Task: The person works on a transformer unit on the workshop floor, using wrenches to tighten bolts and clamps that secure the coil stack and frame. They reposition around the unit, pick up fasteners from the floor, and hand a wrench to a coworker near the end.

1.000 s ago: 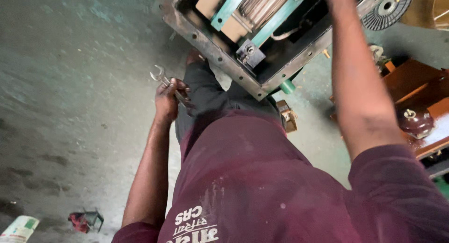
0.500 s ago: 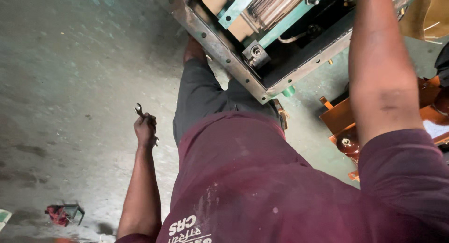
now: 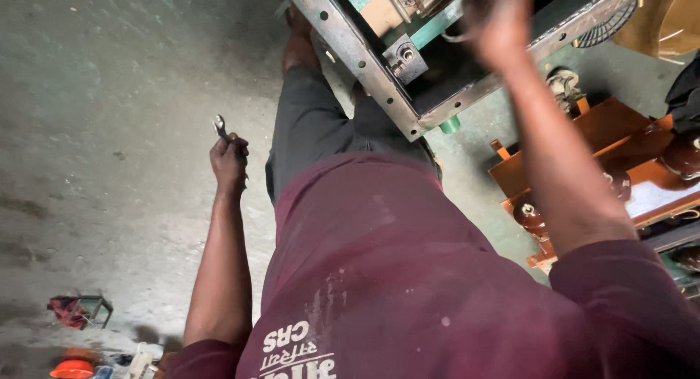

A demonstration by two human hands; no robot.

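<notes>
I look straight down my own body: a maroon shirt and dark trousers fill the middle. My left hand [image 3: 230, 162] hangs at my side above the concrete floor, closed around a small metal spanner [image 3: 219, 124] whose head sticks out past my fingers. My right hand [image 3: 497, 20] is raised and blurred over a metal frame [image 3: 362, 60] with holes along its grey angle rail, a bolt block and green parts inside. Whether that hand touches or holds anything is unclear.
Orange metal parts with dark brown insulators [image 3: 614, 176] lie on the floor at the right. A small red and green item [image 3: 79, 310] and an orange object [image 3: 71, 367] sit at the lower left. A round grille [image 3: 609, 28] is at the top right.
My left hand with the spanner has swung down and away from the frame, to my side. My right arm has pulled back, so its hand now shows over the frame.
</notes>
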